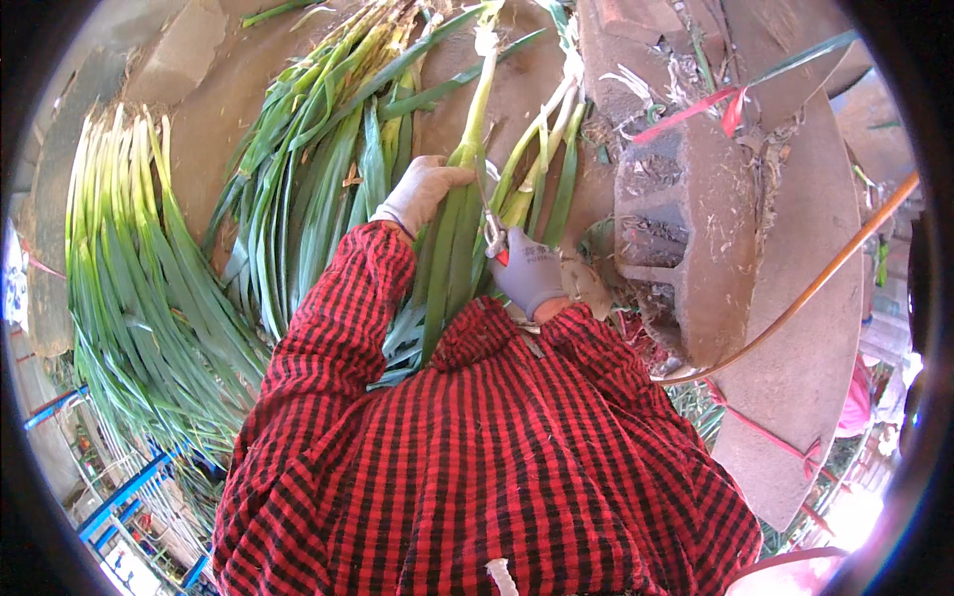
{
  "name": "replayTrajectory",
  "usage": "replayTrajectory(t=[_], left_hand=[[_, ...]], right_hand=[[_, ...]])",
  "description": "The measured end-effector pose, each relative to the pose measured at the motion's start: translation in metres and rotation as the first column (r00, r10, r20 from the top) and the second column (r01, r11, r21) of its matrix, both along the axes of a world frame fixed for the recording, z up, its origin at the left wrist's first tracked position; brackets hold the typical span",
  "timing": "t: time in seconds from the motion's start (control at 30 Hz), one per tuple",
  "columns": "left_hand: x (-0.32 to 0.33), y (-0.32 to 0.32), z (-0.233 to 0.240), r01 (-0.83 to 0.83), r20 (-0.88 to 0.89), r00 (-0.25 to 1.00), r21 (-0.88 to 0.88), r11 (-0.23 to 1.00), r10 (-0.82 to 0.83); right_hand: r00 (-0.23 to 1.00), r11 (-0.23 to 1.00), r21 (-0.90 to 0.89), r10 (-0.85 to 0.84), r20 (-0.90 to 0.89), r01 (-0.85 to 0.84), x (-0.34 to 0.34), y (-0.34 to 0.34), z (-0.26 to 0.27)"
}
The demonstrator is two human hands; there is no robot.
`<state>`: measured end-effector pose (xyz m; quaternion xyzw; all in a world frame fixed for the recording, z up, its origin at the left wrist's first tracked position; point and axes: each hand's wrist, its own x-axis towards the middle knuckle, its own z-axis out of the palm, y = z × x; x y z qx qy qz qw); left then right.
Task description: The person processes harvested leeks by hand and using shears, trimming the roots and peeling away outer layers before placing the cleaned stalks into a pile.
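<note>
My left hand (423, 190), in a pale work glove, grips a green onion stalk (477, 123) where its pale stem meets the green leaves. The root end points away from me and the leaves hang towards my chest. My right hand (528, 268), in a grey glove, is closed on a small metal tool (493, 232) with a red part, close beside the stalk; its exact kind cannot be told. Loose green onions (548, 141) lie just beyond my right hand. A large heap of untrimmed green onions (320, 149) lies left of my left hand.
Farther left lies a bundle of green onions (134, 223) with pale stems. A hollow brick (715, 246) with dirt in its holes stands at the right, near pink ties (689, 115) and a curved brown rod (812, 290). Blue metal bars (134, 488) show at lower left.
</note>
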<state>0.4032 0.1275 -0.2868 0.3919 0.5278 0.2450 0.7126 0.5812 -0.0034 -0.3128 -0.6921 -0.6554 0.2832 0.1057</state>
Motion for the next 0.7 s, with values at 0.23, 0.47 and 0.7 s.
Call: replayTrajectory(t=[0.23, 0.47, 0.7], left_hand=[[-0.003, 0.006, -0.014, 0.022, 0.025, 0.999, -0.011, 1.0, -0.021], [-0.017, 0.012, -0.026, -0.004, 0.018, 1.0, -0.024, 1.0, 0.005], [-0.026, 0.014, -0.024, -0.118, 0.058, 0.991, -0.032, 0.992, 0.12]], right_hand=[[0.999, 0.999, 0.027, 0.023, 0.036, -0.024, -0.001, 0.018, -0.007], [0.997, 0.999, 0.045, 0.021, 0.075, -0.025, -0.012, 0.032, -0.009], [0.995, 0.999, -0.009, -0.045, 0.092, 0.046, -0.014, 0.041, -0.001]])
